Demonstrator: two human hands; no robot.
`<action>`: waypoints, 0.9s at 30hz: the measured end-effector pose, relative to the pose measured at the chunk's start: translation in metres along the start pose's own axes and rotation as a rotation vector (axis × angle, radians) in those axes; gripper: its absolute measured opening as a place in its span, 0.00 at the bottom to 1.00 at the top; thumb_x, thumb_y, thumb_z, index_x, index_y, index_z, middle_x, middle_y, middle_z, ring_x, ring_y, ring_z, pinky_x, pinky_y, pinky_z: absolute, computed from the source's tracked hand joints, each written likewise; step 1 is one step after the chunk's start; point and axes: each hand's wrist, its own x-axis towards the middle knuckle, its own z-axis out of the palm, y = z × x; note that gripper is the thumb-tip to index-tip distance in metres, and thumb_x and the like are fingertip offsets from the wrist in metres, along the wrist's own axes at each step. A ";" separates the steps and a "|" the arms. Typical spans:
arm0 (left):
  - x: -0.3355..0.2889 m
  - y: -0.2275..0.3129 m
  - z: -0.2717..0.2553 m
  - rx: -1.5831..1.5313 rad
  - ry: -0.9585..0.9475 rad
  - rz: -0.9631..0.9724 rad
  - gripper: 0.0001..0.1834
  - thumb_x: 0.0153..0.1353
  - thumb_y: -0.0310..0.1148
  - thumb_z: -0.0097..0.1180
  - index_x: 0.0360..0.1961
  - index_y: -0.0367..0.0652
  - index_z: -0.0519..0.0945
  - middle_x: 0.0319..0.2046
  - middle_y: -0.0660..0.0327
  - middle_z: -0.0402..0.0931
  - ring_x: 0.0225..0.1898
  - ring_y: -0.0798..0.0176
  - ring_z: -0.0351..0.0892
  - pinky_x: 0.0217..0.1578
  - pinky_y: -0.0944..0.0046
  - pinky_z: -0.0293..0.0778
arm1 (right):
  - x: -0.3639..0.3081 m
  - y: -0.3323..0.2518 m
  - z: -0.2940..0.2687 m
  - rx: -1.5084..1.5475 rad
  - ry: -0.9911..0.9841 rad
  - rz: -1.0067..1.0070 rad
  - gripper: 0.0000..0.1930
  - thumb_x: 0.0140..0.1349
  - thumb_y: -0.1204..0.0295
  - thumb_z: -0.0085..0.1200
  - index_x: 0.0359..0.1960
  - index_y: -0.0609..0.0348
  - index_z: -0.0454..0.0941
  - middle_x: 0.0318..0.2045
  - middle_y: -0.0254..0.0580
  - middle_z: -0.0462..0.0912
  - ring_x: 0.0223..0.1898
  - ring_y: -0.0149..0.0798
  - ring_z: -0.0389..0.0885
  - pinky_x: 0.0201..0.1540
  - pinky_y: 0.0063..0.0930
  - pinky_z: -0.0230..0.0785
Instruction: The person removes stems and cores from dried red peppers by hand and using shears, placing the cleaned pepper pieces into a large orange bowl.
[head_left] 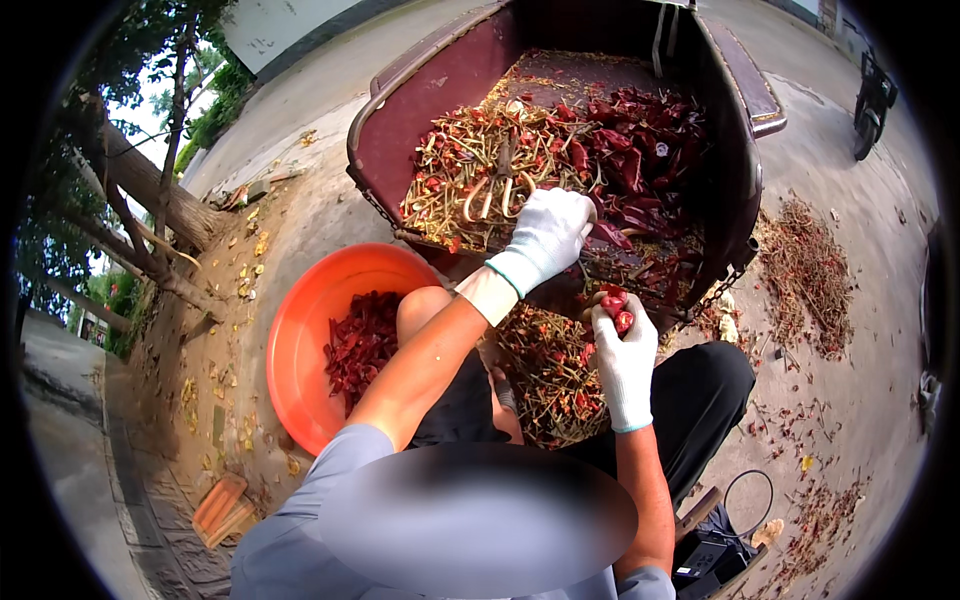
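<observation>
Both my hands wear white knit gloves. My left hand [552,232] is over the near edge of a dark red cart bed [432,62], its fingers curled down and mostly hidden under the back of the glove. Beside it, a small hand rake [487,198] with curved tines lies on a heap of chili stems [450,165]. My right hand [626,362], lower and to the right, is closed around a few dried red chili peppers [616,312], whose ends poke out above the fingers. Dark red dried chilies [640,150] fill the bed's right part.
An orange basin [300,345] holding red chili pieces stands left of my knee. Stem scraps [550,375] pile up between my legs, and another stem heap [808,270] lies right of the cart. A wooden block [222,510] is at lower left; trees [165,185] stand beyond.
</observation>
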 end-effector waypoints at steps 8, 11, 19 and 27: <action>-0.045 0.027 -0.058 -0.224 0.299 0.290 0.10 0.51 0.27 0.65 0.36 0.45 0.81 0.40 0.61 0.83 0.43 0.54 0.82 0.45 0.55 0.76 | 0.006 -0.012 -0.023 0.390 -0.096 0.256 0.14 0.68 0.66 0.52 0.47 0.64 0.78 0.23 0.31 0.75 0.14 0.23 0.63 0.16 0.19 0.61; -0.061 0.039 -0.067 -0.245 0.240 0.344 0.12 0.50 0.32 0.64 0.38 0.45 0.81 0.44 0.58 0.82 0.46 0.51 0.81 0.49 0.52 0.75 | 0.003 -0.013 -0.021 0.533 -0.313 0.443 0.12 0.71 0.62 0.48 0.44 0.58 0.77 0.24 0.30 0.78 0.12 0.22 0.54 0.15 0.22 0.53; -0.080 0.041 -0.067 -0.295 0.216 0.363 0.09 0.51 0.31 0.61 0.35 0.44 0.81 0.44 0.59 0.82 0.46 0.51 0.81 0.49 0.51 0.75 | -0.002 -0.005 -0.022 0.552 -0.493 0.405 0.14 0.69 0.60 0.53 0.41 0.60 0.77 0.22 0.31 0.77 0.11 0.21 0.55 0.13 0.19 0.51; -0.110 0.050 -0.071 -1.039 -0.051 -0.466 0.15 0.60 0.23 0.61 0.50 0.36 0.81 0.43 0.60 0.81 0.46 0.67 0.81 0.50 0.66 0.76 | -0.003 0.003 -0.010 -0.313 -0.278 -0.166 0.22 0.56 0.78 0.59 0.55 0.61 0.78 0.37 0.43 0.86 0.36 0.35 0.85 0.43 0.25 0.75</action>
